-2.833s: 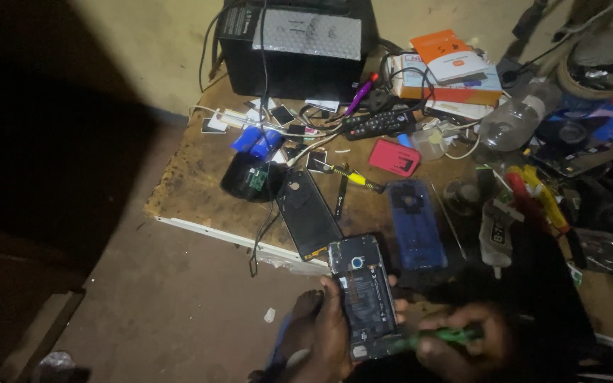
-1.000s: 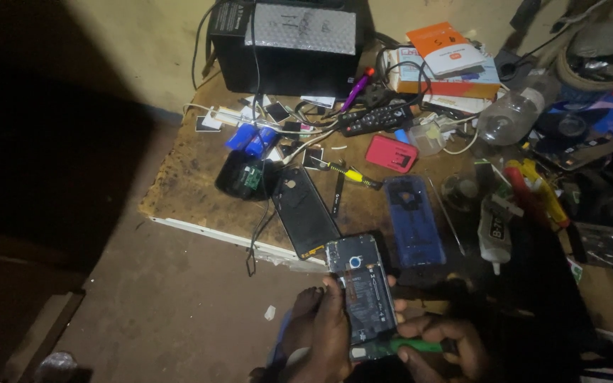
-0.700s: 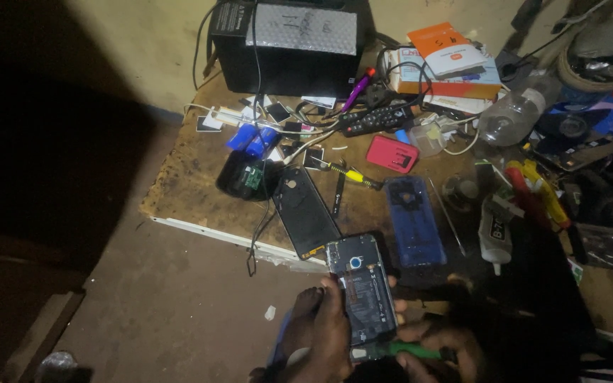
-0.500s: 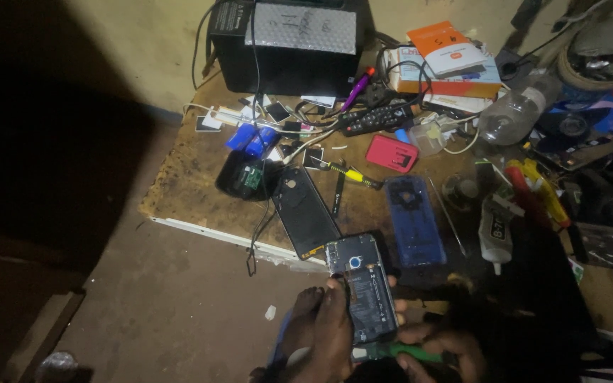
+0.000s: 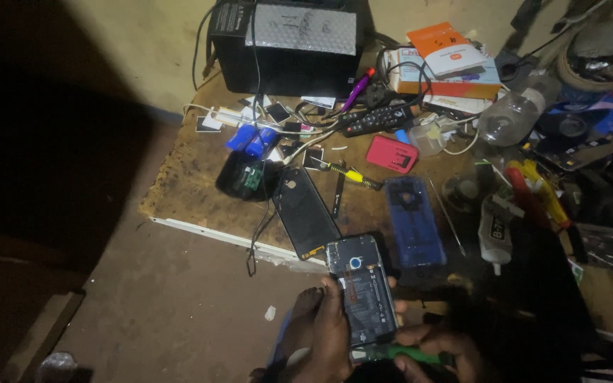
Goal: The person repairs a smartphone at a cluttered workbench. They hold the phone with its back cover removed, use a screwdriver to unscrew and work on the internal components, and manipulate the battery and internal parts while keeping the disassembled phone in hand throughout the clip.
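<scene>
My left hand (image 5: pixel 323 332) grips an opened smartphone (image 5: pixel 362 287) by its left edge, back cover off and inner parts showing, held above the floor in front of the table. My right hand (image 5: pixel 434 353) holds a green-handled screwdriver (image 5: pixel 399 352) lying crosswise at the phone's lower end. A black phone back panel (image 5: pixel 305 211) and a blue phone case (image 5: pixel 411 220) lie on the wooden table (image 5: pixel 186 184) just beyond the phone.
A black box-shaped unit (image 5: pixel 285 42) stands at the table's back. Around it lie a remote control (image 5: pixel 377 120), a red case (image 5: pixel 391 153), a yellow-handled screwdriver (image 5: pixel 349 174), orange and white boxes (image 5: pixel 448 60), a clear plastic bottle (image 5: pixel 512 117), cables and a glue tube (image 5: pixel 494 230).
My right hand and the green screwdriver have slid left along the phone's lower end. The view has shifted slightly; the left hand keeps its hold.
</scene>
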